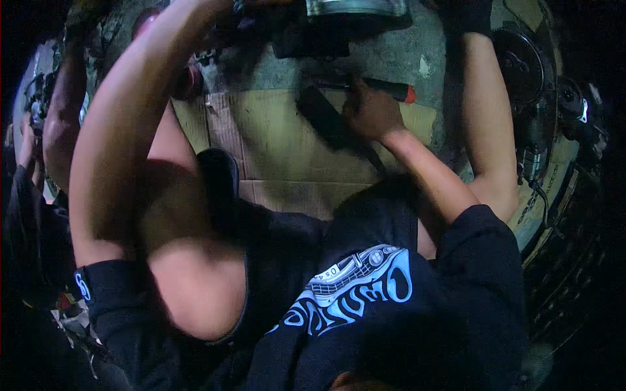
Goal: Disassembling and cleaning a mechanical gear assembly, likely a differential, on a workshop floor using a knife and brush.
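My right hand (pixel 375 112) is closed, its fingers at a black-handled tool (pixel 399 90) with a red end. The tool's working end runs left into shadow, so its kind does not show. Just below and left of this hand, a dark elongated shape (pixel 323 116) lies over the cardboard (pixel 280 150); it is too dark to tell whether it is a thing or a shadow. My left forearm (pixel 120 130) stretches up past the top edge, and my left hand is out of the picture. Near that edge sits a shiny, pale cylindrical object (pixel 357 8) above a dark block (pixel 312 47).
A toothed wheel (pixel 518 65) and other dark machine parts (pixel 574 107) stand at the right. A red rounded object (pixel 189 81) is beside my left forearm. Another person's hand (pixel 27 140) shows at the far left. Grey concrete floor (pixel 274 75) surrounds the cardboard.
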Demonstrator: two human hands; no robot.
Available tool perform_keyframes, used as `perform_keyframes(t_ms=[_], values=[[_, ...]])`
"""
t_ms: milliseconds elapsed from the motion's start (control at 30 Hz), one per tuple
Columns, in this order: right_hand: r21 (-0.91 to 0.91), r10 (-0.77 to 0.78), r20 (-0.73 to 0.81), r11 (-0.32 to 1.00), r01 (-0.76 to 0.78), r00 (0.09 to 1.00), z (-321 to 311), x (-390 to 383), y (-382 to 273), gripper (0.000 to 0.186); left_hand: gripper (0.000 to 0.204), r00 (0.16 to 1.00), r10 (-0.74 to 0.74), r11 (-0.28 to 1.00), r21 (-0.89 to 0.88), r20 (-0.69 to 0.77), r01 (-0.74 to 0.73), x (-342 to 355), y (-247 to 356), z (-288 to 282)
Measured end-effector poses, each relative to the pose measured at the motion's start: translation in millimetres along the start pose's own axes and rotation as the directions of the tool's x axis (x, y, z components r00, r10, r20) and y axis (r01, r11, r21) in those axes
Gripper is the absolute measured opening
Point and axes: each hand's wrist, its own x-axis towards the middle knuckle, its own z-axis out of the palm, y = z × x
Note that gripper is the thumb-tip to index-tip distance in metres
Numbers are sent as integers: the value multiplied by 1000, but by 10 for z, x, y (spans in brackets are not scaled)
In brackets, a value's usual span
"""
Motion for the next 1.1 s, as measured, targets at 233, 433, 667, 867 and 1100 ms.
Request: perform_keyframes(t_ms=[233, 433, 667, 867, 1100], values=[[-25, 13, -9, 1000, -14, 1000, 5, 34, -8, 64, 21, 990, -77, 972, 228, 117, 48, -25, 178, -82], [8, -18, -10, 1000, 18, 1000, -1, 61, -21, 68, 20, 990, -144, 953, 271, 2, 138, -251, 72, -10], [-18, 6, -22, 1000, -6, 1000, -21, 22, 31, 69, 23, 917, -72, 991, -135, -391, 21, -560, -361, 123], [-2, 19, -26, 1000, -19, 999, 46, 14, 36, 61, 23, 958, -79, 763, -635, -277, -121, -336, -266, 430], [-50, 29, 12, 998, -28, 1000, -32, 2, -36, 67, 42, 932, -19, 760, -611, -361, -221, -377, -234, 696]])
